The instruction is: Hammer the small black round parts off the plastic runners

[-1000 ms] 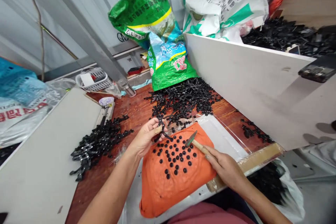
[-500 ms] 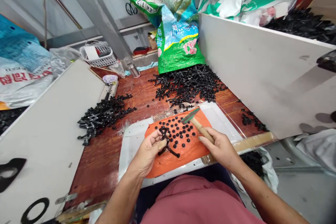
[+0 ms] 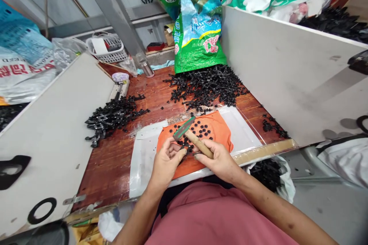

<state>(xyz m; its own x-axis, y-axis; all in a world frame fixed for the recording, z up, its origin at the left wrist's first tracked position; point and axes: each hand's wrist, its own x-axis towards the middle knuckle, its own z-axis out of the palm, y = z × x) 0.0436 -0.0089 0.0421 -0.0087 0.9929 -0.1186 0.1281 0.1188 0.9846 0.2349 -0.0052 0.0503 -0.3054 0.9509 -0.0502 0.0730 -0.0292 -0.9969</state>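
Observation:
My right hand [image 3: 217, 159] is closed round the wooden handle of a hammer [image 3: 198, 143], whose green-edged head slants over the orange cloth [image 3: 225, 132]. In my left hand [image 3: 168, 160] a black strap-like piece [image 3: 184, 149] is pinched between thumb and fingers; the hammer and fingers hide part of it. Both hands are close together above the cloth, and the right fingertips are near the black piece; I cannot tell whether they touch it. Several small round black pieces [image 3: 204, 130] lie spaced out on the cloth, which rests on a white board [image 3: 241, 126].
Left on the brown tabletop [image 3: 112, 164] lies a heap of black pieces [image 3: 115, 118]. A larger pile [image 3: 211, 86] spills beneath a green bag [image 3: 198, 53]. White panels [image 3: 287, 69] flank the table. A metal flask [image 3: 146, 66] and a white basket [image 3: 107, 49] stand behind.
My right hand has brought the hammer leftward, so its head now lies over my left fingers' side of the cloth. The hands are closer together. The view has shifted slightly.

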